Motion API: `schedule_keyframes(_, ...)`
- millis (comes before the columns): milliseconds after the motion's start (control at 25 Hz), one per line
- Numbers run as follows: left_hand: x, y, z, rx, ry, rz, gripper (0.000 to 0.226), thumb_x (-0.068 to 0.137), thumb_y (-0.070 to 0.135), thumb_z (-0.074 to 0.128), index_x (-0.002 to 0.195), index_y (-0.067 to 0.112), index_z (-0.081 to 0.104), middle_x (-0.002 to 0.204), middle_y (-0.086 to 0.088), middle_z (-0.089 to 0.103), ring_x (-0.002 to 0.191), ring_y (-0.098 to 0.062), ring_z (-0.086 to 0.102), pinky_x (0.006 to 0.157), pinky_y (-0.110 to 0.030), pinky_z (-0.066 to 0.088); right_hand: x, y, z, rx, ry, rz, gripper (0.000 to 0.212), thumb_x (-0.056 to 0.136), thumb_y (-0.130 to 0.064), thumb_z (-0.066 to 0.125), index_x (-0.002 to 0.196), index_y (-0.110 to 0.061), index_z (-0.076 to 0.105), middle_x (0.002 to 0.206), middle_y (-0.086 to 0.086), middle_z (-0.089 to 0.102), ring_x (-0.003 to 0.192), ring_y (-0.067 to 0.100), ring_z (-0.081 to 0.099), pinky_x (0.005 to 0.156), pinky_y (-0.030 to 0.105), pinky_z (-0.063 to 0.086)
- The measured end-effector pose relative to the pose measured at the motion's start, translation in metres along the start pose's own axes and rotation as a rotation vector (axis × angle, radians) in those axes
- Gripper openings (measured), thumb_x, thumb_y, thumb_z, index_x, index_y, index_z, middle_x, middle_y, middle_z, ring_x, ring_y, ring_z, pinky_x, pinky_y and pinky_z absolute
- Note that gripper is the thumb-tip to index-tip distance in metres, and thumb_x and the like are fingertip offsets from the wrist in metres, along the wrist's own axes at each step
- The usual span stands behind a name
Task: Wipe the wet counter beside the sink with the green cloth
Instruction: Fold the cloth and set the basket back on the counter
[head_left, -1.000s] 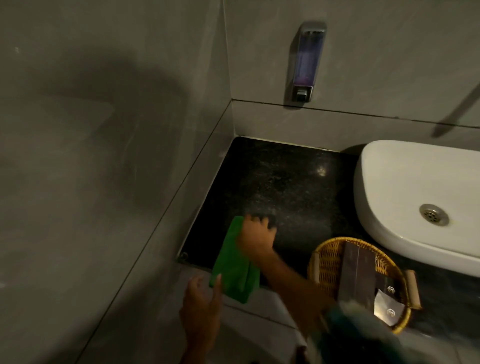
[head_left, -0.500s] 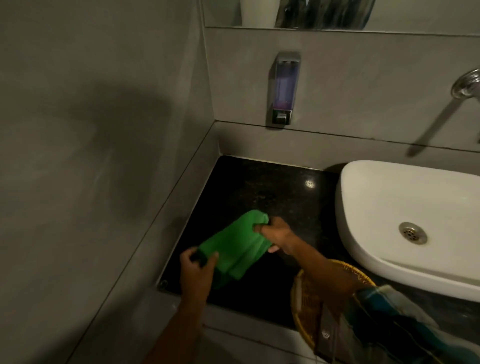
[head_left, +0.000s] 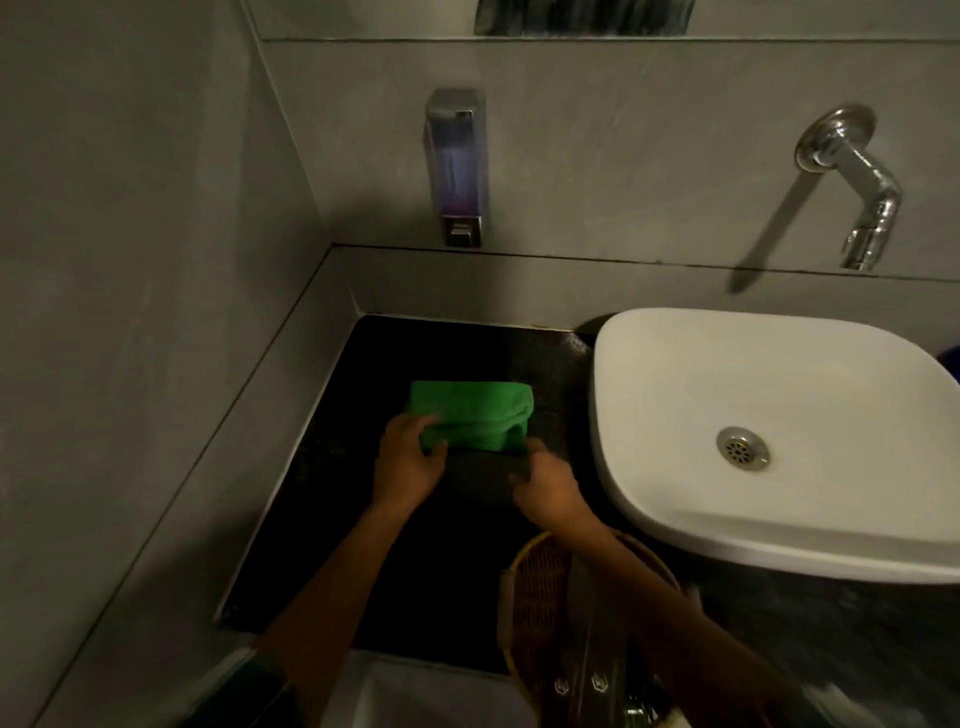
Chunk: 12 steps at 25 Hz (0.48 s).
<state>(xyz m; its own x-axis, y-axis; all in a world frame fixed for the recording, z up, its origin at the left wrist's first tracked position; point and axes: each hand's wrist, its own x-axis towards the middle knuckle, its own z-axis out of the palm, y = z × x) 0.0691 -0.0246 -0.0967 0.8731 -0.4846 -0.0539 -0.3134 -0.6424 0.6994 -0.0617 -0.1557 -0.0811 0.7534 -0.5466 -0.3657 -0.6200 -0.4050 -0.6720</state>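
Observation:
The green cloth (head_left: 475, 413) lies folded flat on the black counter (head_left: 384, 353), left of the white sink (head_left: 779, 395). My left hand (head_left: 408, 465) grips the cloth's near left corner. My right hand (head_left: 548, 491) pinches its near right edge, where a darker grey part of the cloth (head_left: 485, 467) stretches between both hands. Both forearms reach in from the bottom of the view.
A woven basket (head_left: 535, 597) holding small packets stands at the counter's front, under my right forearm. A soap dispenser (head_left: 456, 166) hangs on the back wall and a chrome tap (head_left: 857, 182) juts out over the sink. Grey tiled walls close the counter on the left and back.
The cloth went from hanging at the counter's front edge to lying spread on the counter further back. My left hand came up and took hold of it; both hands now hold its near edge.

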Motion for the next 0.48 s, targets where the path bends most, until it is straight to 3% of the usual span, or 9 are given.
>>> schedule_keyframes(80,-0.037,0.009,0.014,0.015,-0.138,0.022,0.032,0.083,0.022,0.066,0.114,0.012,0.065,0.122,-0.014,0.062,0.115,-0.028,0.057,0.100,-0.034,0.043,-0.047,0.022,-0.017,0.006,-0.007,-0.112,0.042,0.087,-0.010,0.060,0.128,-0.008,0.053,0.116,0.017,0.066,0.109,0.030,0.063,0.091,0.032,0.046)
schedule_keyframes(160,-0.075,0.015,0.020,-0.002,-0.245,-0.089,0.033,0.083,0.036,0.065,0.113,0.021,0.065,0.117,-0.006,0.065,0.105,-0.020,0.061,0.091,-0.031,0.049,-0.096,0.062,-0.039,-0.062,0.113,-0.169,0.026,0.086,-0.013,0.062,0.111,-0.016,0.063,0.103,0.007,0.068,0.096,0.024,0.064,0.083,0.034,0.049)
schedule_keyframes(240,-0.111,0.013,0.021,0.026,-0.332,-0.204,0.039,0.080,0.048,0.064,0.114,0.029,0.061,0.106,0.003,0.065,0.096,-0.014,0.061,0.081,-0.028,0.049,-0.136,0.103,-0.062,-0.295,0.240,-0.055,0.011,0.086,-0.030,0.061,0.096,-0.027,0.058,0.099,0.000,0.061,0.090,0.019,0.062,0.070,0.033,0.053)
schedule_keyframes(320,-0.141,0.015,0.023,0.046,-0.402,-0.253,0.047,0.078,0.046,0.067,0.121,0.031,0.054,0.095,0.008,0.060,0.088,-0.011,0.059,0.075,-0.027,0.049,-0.153,0.131,-0.074,-0.400,0.178,0.160,0.026,0.086,-0.048,0.058,0.100,-0.027,0.050,0.102,0.001,0.054,0.091,0.019,0.059,0.066,0.030,0.052)
schedule_keyframes(400,-0.158,0.023,0.028,-0.048,-0.394,-0.261,0.052,0.080,0.033,0.069,0.127,0.028,0.049,0.090,0.009,0.062,0.082,-0.009,0.063,0.072,-0.028,0.055,-0.151,0.140,-0.073,-0.172,-0.016,0.281,0.041,0.087,-0.042,0.062,0.117,-0.020,0.046,0.108,0.006,0.058,0.089,0.020,0.058,0.073,0.031,0.050)
schedule_keyframes(480,-0.164,0.029,0.032,-0.095,-0.308,-0.258,0.047,0.085,0.031,0.065,0.128,0.029,0.047,0.083,0.010,0.066,0.074,-0.005,0.067,0.067,-0.026,0.058,-0.142,0.134,-0.066,0.035,-0.080,0.353,0.042,0.089,-0.028,0.064,0.123,-0.012,0.044,0.104,0.009,0.060,0.090,0.025,0.063,0.081,0.039,0.055)
